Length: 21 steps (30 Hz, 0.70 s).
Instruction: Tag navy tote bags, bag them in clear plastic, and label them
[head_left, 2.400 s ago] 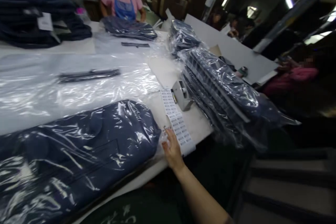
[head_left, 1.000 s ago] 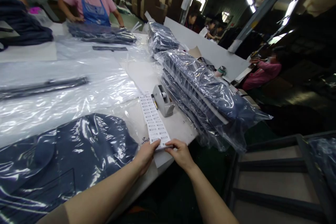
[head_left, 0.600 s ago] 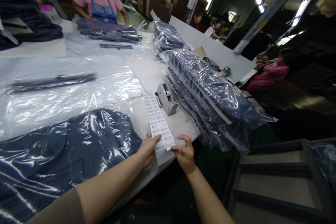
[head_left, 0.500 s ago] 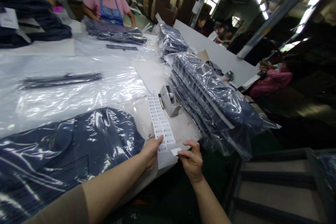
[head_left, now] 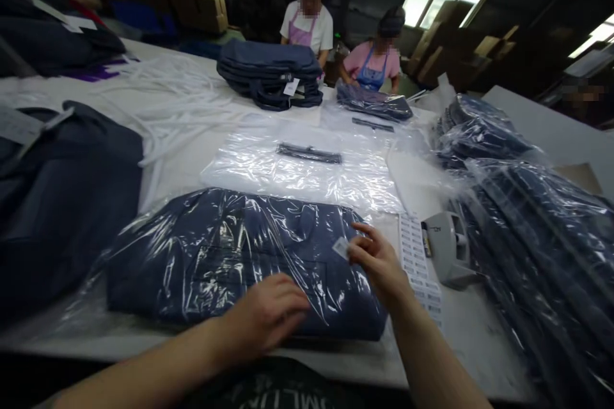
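A folded navy garment in a clear plastic bag [head_left: 215,255] lies on the white table [head_left: 192,140] in front of me. My left hand [head_left: 268,313] rests flat on the bag's near edge. My right hand [head_left: 378,262] pinches a small white barcode sticker [head_left: 340,247] against the bag's right part. A strip of barcode labels [head_left: 417,268] lies just right of the bag, beside a grey tape dispenser [head_left: 448,249].
A tall stack of bagged garments [head_left: 542,230] fills the right side. Empty clear bags [head_left: 307,166] lie beyond the garment, unbagged navy garments [head_left: 57,192] at left, another pile [head_left: 268,73] at the back. Two people in aprons work at the far edge.
My right hand peeled a sticker off the label strip and carried it left onto the bagged garment. My left hand left the strip and now presses the bag. My view turned left.
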Each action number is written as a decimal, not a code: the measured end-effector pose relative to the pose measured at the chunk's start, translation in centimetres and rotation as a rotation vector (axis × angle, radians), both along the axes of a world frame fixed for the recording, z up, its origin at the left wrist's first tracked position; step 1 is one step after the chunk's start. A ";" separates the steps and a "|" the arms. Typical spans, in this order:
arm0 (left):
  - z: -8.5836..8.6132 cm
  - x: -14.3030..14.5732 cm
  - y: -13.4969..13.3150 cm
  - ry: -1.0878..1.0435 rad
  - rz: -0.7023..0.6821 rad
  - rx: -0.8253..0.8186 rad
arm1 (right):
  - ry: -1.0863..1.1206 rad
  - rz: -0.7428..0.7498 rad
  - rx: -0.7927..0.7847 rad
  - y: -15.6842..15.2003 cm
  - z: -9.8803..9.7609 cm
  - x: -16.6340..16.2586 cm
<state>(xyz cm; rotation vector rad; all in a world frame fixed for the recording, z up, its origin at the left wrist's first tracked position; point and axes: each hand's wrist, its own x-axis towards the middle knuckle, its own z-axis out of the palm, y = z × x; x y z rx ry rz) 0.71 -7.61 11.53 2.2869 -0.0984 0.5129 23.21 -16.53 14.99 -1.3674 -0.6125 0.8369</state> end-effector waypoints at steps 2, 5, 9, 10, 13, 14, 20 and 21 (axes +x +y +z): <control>0.5 -2.8 5.0 0.001 0.243 0.112 | 0.043 0.195 -0.023 5.3 0.2 -1.9; -0.4 -5.0 11.4 0.094 0.396 0.333 | 0.026 0.408 -0.161 11.9 -1.2 -4.2; -3.1 -5.4 15.8 0.195 0.323 0.562 | -0.044 0.482 -0.358 17.0 -4.3 -6.1; -3.6 -5.4 16.2 0.219 0.301 0.600 | -0.052 0.480 -0.387 17.6 -4.9 -6.3; -4.7 -5.6 16.8 0.273 0.238 0.660 | -0.076 0.470 -0.465 18.4 -6.3 -6.8; -4.8 -5.7 16.9 0.278 0.224 0.669 | -0.084 0.464 -0.485 18.4 -6.6 -6.9; -5.3 -5.9 17.2 0.224 0.214 0.673 | -0.142 0.441 -0.552 18.4 -7.5 -6.8; -5.3 -6.0 17.3 0.218 0.217 0.670 | -0.152 0.442 -0.558 18.4 -7.6 -6.8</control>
